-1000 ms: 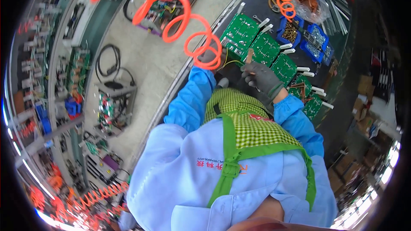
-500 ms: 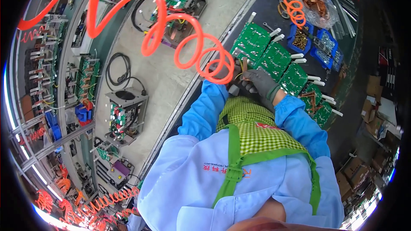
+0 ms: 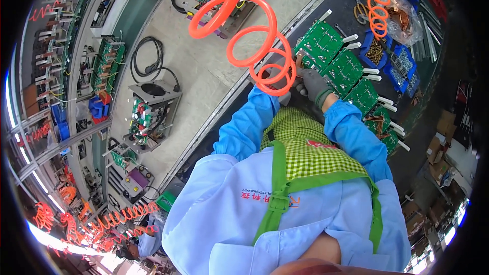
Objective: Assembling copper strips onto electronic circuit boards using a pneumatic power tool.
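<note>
My right hand (image 3: 313, 86), in a dark grey glove, is curled closed at the near left edge of a row of green circuit boards (image 3: 342, 73). A small copper-coloured piece (image 3: 299, 61) shows just beyond its fingers; whether they grip it or something else is hidden. My left hand (image 3: 279, 79) is close beside it at the bench edge, mostly covered by an orange coiled hose (image 3: 277, 91), so its fingers do not show. White posts stick out along the boards' far side. Copper parts (image 3: 378, 122) lie on a board farther right.
Blue bins of brass and silver hardware (image 3: 376, 51) stand beyond the boards, near scissors (image 3: 360, 12) and a plastic bag of copper parts (image 3: 402, 20). A second orange coil (image 3: 378, 12) hangs there. Left across the aisle are electronic units (image 3: 153, 114) and a black cable (image 3: 147, 58).
The whole view has shifted, with the bench and boards now lying further right and the orange hose changed in position. My hands stay close together at the boards' near edge.
</note>
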Motion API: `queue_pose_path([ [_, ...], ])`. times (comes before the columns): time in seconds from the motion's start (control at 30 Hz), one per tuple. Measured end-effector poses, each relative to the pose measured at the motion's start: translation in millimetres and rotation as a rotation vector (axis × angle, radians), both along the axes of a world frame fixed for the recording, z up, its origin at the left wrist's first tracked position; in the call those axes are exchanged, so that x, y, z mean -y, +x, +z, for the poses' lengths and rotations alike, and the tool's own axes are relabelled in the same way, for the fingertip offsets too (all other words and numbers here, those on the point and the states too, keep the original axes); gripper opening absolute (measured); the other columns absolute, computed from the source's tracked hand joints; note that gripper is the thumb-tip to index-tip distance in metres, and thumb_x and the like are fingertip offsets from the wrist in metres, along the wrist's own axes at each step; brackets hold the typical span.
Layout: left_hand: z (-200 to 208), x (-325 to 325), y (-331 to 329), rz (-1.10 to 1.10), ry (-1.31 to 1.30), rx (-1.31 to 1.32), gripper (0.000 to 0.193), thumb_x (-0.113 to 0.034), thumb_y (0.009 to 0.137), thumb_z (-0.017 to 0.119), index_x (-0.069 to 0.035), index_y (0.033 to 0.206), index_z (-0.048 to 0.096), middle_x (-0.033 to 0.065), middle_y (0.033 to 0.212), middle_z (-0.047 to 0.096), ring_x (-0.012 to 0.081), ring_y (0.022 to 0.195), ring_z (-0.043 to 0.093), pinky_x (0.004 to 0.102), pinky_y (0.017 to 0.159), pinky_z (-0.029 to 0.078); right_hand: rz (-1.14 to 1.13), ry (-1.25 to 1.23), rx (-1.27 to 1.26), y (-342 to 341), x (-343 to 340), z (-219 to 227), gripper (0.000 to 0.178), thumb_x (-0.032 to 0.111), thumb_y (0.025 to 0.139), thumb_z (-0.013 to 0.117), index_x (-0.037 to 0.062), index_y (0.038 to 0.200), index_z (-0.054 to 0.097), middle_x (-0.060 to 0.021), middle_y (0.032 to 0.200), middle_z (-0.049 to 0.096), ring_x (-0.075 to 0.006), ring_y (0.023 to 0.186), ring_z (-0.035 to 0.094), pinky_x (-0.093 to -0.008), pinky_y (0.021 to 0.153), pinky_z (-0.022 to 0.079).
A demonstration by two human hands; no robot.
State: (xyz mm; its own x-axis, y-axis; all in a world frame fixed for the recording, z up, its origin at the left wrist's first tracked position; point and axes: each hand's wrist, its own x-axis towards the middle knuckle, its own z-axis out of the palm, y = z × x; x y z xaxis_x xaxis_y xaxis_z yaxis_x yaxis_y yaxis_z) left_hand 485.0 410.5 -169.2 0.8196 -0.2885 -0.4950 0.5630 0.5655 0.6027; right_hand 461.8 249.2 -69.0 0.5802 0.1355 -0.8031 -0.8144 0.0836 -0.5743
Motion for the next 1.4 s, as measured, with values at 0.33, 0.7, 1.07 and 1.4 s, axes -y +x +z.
queue_pose_path([
  [0.33,4.6,-6.1,-5.2,-0.061,0.091,0.075,0.01,-0.011,0.087,0.056,-0.006,0.081,0.048,0.001,0.071,0.046,0.006,0.059,0.046,0.0136,0.046,0.039,0.049,-0.103,-0.039,-1.8,15.8,14.4,0.039,0.042,0.094,0.045,0.0064,0.093,0.06,-0.0046,0.074,0.06,-0.0112,0.052,0.054,-0.023,0.042,0.041],
  [0.7,62.0,43.8,10.9,-0.146,-0.04,-0.23,0.017,-0.021,0.092,0.055,-0.006,0.086,0.05,-0.0001,0.073,0.046,0.0051,0.057,0.044,0.0131,0.044,0.036,0.038,-0.884,0.461,-55.4,344.7,144.2,0.038,0.035,0.091,0.054,0.0018,0.109,0.06,-0.0143,0.097,0.064,-0.0272,0.09,0.062,-0.0354,0.08,0.048],
  [1.07,50.5,40.2,15.6,-0.059,0.076,-0.327,0.021,-0.018,0.089,0.062,-0.002,0.1,0.053,0.0025,0.078,0.052,0.0077,0.062,0.051,0.012,0.043,0.041,0.432,-1.438,0.307,-48.3,577.2,-44.8,0.035,0.026,0.082,0.054,0.0122,0.113,0.063,-0.0195,0.109,0.062,-0.0373,0.102,0.058,-0.0423,0.09,0.045],
  [1.4,42.6,31.3,10.4,0.034,0.133,-0.323,0.029,-0.015,0.087,0.063,-0.002,0.11,0.051,0.0022,0.081,0.052,0.0086,0.066,0.05,0.0134,0.044,0.042,0.598,-1.429,0.22,-22.6,606.3,-95.4,0.031,0.026,0.082,0.054,0.0087,0.107,0.061,-0.0205,0.106,0.061,-0.0394,0.1,0.057,-0.0473,0.086,0.044],
])
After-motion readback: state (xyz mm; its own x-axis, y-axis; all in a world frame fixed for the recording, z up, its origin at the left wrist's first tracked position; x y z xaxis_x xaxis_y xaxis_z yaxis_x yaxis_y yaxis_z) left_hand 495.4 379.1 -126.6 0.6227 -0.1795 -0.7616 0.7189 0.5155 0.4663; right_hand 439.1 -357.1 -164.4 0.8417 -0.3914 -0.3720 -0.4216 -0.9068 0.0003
